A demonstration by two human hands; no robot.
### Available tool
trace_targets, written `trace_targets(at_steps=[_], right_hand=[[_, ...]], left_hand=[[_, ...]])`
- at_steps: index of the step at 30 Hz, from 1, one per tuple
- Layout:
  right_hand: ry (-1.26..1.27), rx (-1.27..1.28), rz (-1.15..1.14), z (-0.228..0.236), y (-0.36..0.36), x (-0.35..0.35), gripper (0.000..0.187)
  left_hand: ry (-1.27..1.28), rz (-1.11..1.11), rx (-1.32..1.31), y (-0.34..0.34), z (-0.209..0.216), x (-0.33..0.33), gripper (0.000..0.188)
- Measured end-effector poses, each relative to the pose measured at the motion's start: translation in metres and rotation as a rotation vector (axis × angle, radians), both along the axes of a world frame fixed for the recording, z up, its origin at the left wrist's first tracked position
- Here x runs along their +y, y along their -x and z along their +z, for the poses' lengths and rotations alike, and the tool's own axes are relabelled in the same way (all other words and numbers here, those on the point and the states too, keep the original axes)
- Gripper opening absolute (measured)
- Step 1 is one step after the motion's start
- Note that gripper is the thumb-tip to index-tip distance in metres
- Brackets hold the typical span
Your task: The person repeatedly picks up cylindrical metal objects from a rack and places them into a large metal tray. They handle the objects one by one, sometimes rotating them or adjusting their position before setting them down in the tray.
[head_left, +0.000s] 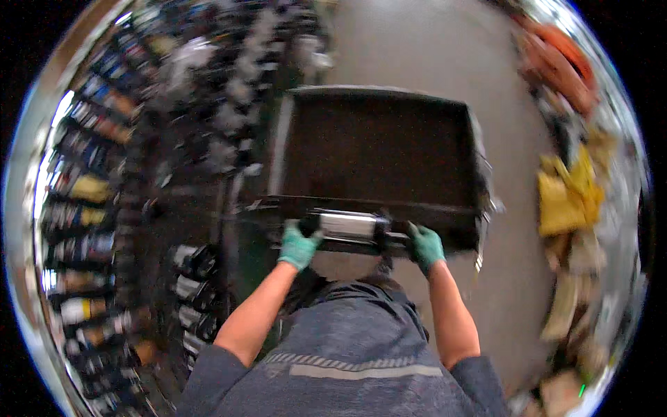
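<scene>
Between my two gloved hands, a metal cylinder [349,226] lies level across the near edge of a large dark open-topped bin [379,91]. Its body is shiny silver with black ends, and a thinner silver rod sticks out on the right. At the black left end, my left hand [299,247] in a green glove is closed around the part. My right hand [426,246], gloved the same way, grips the rod end. Fingertips of both hands are partly hidden and blurred. Whether the cylinder touches the bin's rim I cannot tell.
Several similar silver-and-black parts [192,287] stand in a row at the lower left. Beyond them, racks hold many blurred parts [83,187]. Along the right side lie yellow bags [561,201], cardboard-coloured pieces [564,306] and an orange item [566,52]. Grey floor [517,208] runs between.
</scene>
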State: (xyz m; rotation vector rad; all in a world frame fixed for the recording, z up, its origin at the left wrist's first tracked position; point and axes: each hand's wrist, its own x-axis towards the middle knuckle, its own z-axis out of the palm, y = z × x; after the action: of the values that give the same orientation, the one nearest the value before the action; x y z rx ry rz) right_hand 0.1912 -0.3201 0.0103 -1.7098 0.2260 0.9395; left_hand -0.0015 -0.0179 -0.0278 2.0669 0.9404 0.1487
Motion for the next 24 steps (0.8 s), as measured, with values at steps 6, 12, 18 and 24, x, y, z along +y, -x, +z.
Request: trace_targets(at_steps=[6, 12, 18, 24], right_hand=[[0.251, -0.715, -0.048, -0.041, 0.002, -0.046, 0.041], [0.678, -0.717, -0.380, -0.077, 0.002, -0.176, 0.053], [0.490, -0.386, -0.270, -0.036, -0.071, -0.156, 0.070], [0.511, -0.558, -0.104, -0.028, -0.110, -0.114, 0.047]], left_hand=[[0.110, -0.008, -0.123, -0.001, -0.002, 0.006, 0.061], [0.072, -0.009, 0.009, -0.009, 0.024, 0.000, 0.065], [0.034, -0.027, 0.086, -0.022, 0.050, -0.009, 0.059], [0.050, -0.052, 0.043, -0.015, 0.029, 0.009, 0.057]])
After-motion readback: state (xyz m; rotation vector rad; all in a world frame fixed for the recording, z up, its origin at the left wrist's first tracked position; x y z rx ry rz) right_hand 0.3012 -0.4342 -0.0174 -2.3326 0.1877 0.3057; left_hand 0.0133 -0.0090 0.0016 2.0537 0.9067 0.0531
